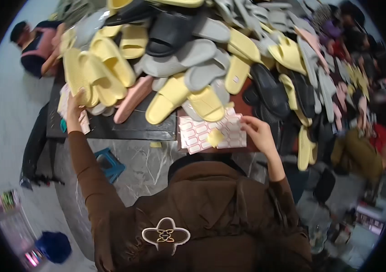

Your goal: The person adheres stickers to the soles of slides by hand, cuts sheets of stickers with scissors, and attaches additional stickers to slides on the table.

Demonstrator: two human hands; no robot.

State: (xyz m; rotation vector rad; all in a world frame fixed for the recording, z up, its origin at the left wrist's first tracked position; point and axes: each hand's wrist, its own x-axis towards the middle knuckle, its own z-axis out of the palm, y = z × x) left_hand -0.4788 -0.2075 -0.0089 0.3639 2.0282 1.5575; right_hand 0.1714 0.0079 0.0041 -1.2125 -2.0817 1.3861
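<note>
The label sheet [194, 136] is lying at the near edge of the table [134, 131], between the two hands and just beside the right hand [258, 132]. A yellow slipper pair [80, 72] is resting beyond the left hand [76, 105], within its touch. A yellow scrap [215, 137] is covering some labels, while a yellow slipper [207, 105] is overhanging the sheet's far edge. Grey slippers [179, 59] are piling up behind. The left hand is curving, partly open, against the pair's near end; its grip cannot be told. The right hand is bending its fingers at the sheet's right edge; whether they are pinching anything is unclear.
</note>
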